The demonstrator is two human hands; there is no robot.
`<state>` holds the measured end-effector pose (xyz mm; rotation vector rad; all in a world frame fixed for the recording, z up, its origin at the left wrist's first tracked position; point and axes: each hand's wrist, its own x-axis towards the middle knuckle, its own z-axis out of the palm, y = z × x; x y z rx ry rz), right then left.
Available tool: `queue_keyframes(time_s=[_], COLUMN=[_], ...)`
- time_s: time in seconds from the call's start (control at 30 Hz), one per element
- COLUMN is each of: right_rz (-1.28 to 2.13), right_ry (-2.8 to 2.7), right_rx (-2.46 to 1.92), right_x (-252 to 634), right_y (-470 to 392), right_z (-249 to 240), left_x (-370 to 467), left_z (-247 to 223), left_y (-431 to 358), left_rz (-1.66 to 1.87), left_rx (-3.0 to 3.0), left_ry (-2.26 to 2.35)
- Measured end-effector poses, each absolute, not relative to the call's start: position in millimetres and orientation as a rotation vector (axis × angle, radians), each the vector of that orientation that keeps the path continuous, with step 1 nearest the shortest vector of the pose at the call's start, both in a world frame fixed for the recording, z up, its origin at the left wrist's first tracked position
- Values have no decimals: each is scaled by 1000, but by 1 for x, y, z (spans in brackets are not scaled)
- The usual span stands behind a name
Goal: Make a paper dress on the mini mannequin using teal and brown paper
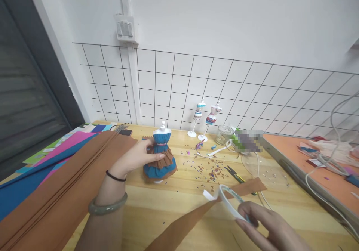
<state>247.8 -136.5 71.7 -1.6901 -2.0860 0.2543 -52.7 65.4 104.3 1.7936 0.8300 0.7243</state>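
Observation:
A small white dress form wears a blue and brown ruffled dress (157, 172) and stands on the wooden table. My left hand (140, 155) is closed round its waist from the left side, thumb across the front. My right hand (263, 221), slightly blurred, grips a roll of white tape (228, 205) by its near rim. A short white end sticks out from the roll on the left. Beneath the roll runs a long brown strip (187, 221), slanting from the bottom edge up to the right.
Brown, blue and pink sheets (84, 157) cover the table's left. Two small dress forms (211, 117) stand at the back near a glass jar (225, 134). Colored scraps (215, 170) lie mid-table by a dark-and-yellow tool (237, 177). A white cable (307, 176) hangs over the orange surface at right.

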Motion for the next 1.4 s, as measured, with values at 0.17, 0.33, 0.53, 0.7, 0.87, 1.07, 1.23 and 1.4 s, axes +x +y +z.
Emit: queue_keyframes(time_s=[0.17,0.33,0.53,0.7,0.87,1.07,1.23,1.4], right_rz=[-12,-246,-493,-654,-633,-377,-29,517], right_ry=[-2239,-2240,-2160,-2051,-1940,-1893,-1706,-1348], right_rx=[-1457,-1378,-1318,-1291,-1378,-1365,-1488,-1594], right_x=[221,211,202,209,217,217,222,224], right_y=[-118,-104,-95,-99,-107,-114,-120,-123], right_z=[74,75,76,73,69,72,75,80], left_x=[-63,-71,-44,-12,11,15,16,20], left_z=[112,141,157,142,137,145,141,131], left_y=[56,24,-14,-28,-34,-31,-20,-6], left_rz=[823,989,669,649,693,659,704,671], left_rx=[1937,2047,2245,2401,2439,2301,1995,1581], left_ry=[1027,1619,1049,1036,954,714,762,687])
